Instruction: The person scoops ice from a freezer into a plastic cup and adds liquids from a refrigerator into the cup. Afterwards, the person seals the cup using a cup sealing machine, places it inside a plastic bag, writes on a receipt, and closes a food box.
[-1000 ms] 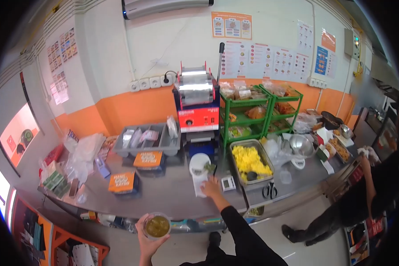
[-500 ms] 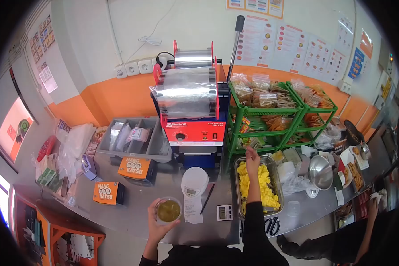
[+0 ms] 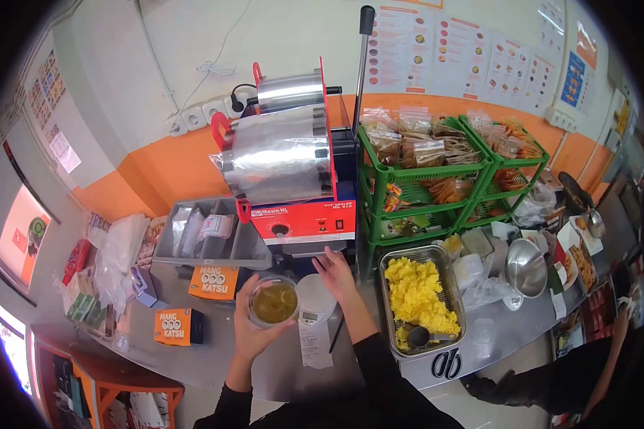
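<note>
My left hand [image 3: 249, 325] is wrapped round a clear plastic cup [image 3: 274, 302] of greenish-brown liquid, held above the counter. My right hand [image 3: 336, 277] has its fingers spread, with nothing visible in it. It is just in front of the metal tray [image 3: 304, 249] of the red and blue cup sealer [image 3: 304, 222]; whether it touches the tray I cannot tell. Partly behind the hands sits a white digital scale [image 3: 313, 299]. Below the scale lie a paper receipt [image 3: 316, 348] and a black pen [image 3: 337, 334].
A metal tray of yellow food [image 3: 421, 293] with a dark scoop [image 3: 419, 336] stands right, near scissors [image 3: 446, 365]. Green racks [image 3: 422, 174] hold bagged food behind. Orange boxes [image 3: 177, 327] and a grey bin [image 3: 250, 239] stand left. Another person's arm [image 3: 608, 357] is far right.
My right hand has moved left from above the yellow food tray, by the green rack, to the front of the cup sealer. My left hand still holds the cup. The camera view has shifted.
</note>
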Motion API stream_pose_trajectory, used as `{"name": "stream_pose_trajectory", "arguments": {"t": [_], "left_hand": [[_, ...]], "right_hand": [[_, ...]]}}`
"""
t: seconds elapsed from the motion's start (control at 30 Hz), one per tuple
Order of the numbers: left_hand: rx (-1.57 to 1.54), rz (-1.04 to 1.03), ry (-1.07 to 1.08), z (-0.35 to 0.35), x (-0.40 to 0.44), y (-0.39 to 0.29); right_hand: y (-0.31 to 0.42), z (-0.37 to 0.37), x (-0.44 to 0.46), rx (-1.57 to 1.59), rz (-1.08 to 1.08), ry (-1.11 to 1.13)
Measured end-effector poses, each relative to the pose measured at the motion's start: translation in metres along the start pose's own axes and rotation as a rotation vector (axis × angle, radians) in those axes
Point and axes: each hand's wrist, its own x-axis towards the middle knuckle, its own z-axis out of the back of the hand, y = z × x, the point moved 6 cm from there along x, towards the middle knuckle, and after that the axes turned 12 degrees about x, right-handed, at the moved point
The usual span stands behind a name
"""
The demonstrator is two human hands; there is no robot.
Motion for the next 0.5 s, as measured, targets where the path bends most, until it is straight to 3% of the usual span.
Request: {"name": "stream_pose_trajectory", "arguments": {"t": [0.13,0.33,0.5], "left_hand": [[-0.018,-0.039,-0.003,-0.001,0.028,-0.024],[0.281,-0.171,0.001,-0.011,0.051,-0.033],[0.340,-0.175,0.018,-0.026,0.065,-0.039]], "right_hand": [[-0.009,0.021,-0.024,-0.067,0.001,0.021],[-0.022,0.018,-0.123,-0.049,-0.059,-0.065],[-0.027,0.009,-0.164,-0.069,-0.014,-0.133]]}}
